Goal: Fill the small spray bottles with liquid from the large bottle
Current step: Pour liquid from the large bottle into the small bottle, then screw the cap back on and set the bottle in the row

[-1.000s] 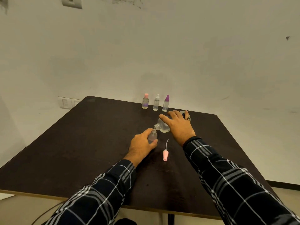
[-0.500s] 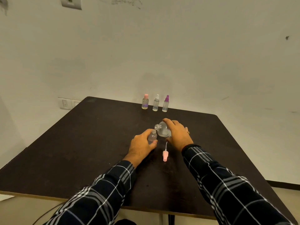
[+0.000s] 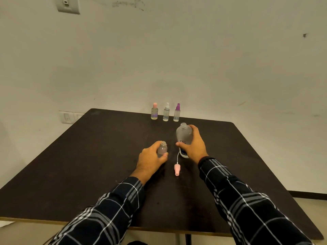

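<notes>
My left hand (image 3: pixel 151 157) holds a small uncapped spray bottle (image 3: pixel 162 149) upright on the dark table (image 3: pixel 88 165). The large clear bottle (image 3: pixel 184 136), open at the top, stands upright just to its right, gripped round the body by my right hand (image 3: pixel 193 145). A pink spray cap with its white tube (image 3: pixel 177 167) lies on the table between my hands, nearer to me. Three capped small spray bottles stand in a row at the far edge: pink-capped (image 3: pixel 154 111), white-capped (image 3: pixel 166 112) and purple-capped (image 3: pixel 177 113).
A pale wall rises directly behind the table, with sockets (image 3: pixel 68 117) low at the left and a switch plate (image 3: pixel 68 5) high up. The table's front edge runs close to my forearms.
The large bottle was tilted with its mouth over the small bottle; my right hand has swung it back upright and set it to the right. My left hand has stayed on the small bottle.
</notes>
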